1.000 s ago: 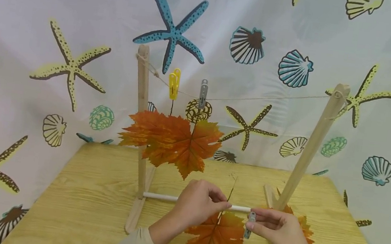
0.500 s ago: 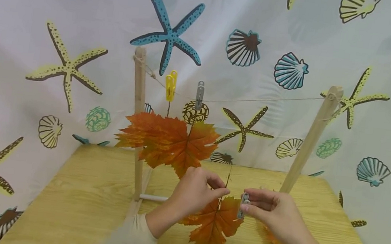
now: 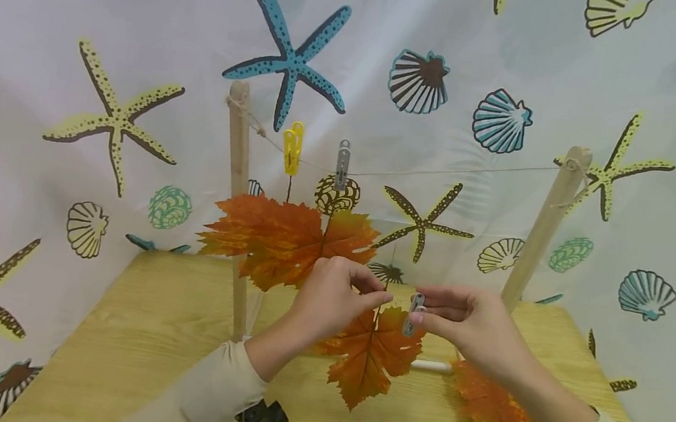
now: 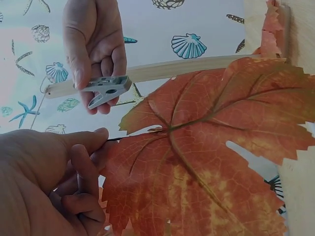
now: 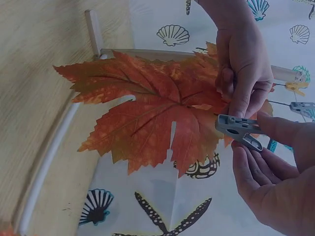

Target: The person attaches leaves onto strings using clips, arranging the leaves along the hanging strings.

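My left hand pinches the thin dark stem of an orange maple leaf, which hangs below the fingers. In the left wrist view the leaf spreads out from the fingertips, its veins showing. Between thumb and fingers my right hand holds a grey clothespin, close to the right of the leaf's stem. The right wrist view shows the clothespin gripped by its handle end. Above, a yellow clothespin and another grey clothespin sit on a string, with orange leaves hanging under them.
Two wooden posts, a left post and a right post, carry the string. A white rod runs low between them. More leaves lie on the wooden table at right. A patterned cloth hangs behind.
Both hands have risen toward the string, bringing the leaf and the grey clothespin up from near the rod. The clothespin is now closer to the stem.
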{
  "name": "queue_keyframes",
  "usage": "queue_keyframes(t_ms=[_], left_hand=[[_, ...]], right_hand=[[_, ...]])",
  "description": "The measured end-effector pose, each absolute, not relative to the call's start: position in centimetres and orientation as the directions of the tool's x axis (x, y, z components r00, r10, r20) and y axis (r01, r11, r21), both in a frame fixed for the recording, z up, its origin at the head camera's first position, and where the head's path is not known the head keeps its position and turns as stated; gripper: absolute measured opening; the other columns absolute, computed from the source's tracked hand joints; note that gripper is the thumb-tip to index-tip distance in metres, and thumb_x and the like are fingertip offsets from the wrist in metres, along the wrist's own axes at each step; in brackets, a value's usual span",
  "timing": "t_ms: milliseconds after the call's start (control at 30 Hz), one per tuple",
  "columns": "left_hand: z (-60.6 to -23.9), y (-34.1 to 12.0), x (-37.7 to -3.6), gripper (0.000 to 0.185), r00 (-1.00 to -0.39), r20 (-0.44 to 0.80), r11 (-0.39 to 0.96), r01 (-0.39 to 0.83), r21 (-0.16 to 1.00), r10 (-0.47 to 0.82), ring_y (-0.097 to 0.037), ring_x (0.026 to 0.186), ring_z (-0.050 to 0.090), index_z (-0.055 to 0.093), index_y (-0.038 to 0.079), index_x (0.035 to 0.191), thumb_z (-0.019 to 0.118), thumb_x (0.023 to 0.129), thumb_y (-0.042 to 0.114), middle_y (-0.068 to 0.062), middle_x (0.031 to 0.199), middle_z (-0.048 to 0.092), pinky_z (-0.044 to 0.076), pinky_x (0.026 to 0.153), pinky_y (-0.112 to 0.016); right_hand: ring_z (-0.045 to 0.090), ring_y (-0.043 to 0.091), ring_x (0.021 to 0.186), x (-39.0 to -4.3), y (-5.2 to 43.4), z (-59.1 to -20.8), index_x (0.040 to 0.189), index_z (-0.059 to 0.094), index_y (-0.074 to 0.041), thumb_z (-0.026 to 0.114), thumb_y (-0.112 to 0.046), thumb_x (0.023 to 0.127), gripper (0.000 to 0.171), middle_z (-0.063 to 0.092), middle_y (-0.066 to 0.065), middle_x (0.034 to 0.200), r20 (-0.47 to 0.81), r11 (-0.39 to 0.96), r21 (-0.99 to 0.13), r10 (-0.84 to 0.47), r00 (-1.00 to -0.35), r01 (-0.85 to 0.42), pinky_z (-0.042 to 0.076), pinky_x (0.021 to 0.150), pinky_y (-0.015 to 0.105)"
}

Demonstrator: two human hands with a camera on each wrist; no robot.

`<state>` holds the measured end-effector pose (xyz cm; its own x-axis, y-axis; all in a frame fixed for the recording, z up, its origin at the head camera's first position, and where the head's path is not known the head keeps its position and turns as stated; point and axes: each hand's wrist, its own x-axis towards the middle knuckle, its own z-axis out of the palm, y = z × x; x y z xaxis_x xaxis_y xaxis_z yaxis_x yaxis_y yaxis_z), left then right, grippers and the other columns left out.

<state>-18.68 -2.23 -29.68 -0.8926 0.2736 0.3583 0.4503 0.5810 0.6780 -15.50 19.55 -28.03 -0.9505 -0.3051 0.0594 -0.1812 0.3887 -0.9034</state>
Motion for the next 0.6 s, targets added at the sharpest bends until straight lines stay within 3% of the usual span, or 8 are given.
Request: queue_keyframes(t_ms=[267,600], left_hand=[[-28.4,-2.1,-18.8,0.012,-0.880,0.386,0.605,0.472,0.641,0.277,-0.002,0.068,0.057,0.075,0.022,0.078,0.073,0.079,0.034,0.015,0.073,0.066,0.047,0.057,-0.021],[-27.1,-2.3,-18.8,0.010,-0.876,0.377,0.599,0.481,0.640,0.300,-0.002,0.066,0.057,0.075,0.020,0.080,0.072,0.080,0.030,0.014,0.073,0.065,0.048,0.056,-0.021]], right_hand=[[0.064,0.016,0.096,-16.3,18.4,-26.1,0.117,0.064,-0.014,0.072,-0.030,0.080,0.041,0.067,0.007,0.107,0.136,0.407,-0.872,-0.336,-0.932,-0.274,0.051,0.082,0.033],[0.064,0.017,0.098,-17.2,18.3,-24.7,0.117,0.063,-0.012,0.073,-0.029,0.079,0.043,0.066,0.007,0.109,0.134,0.407,-0.873,-0.327,-0.935,-0.267,0.050,0.083,0.035]])
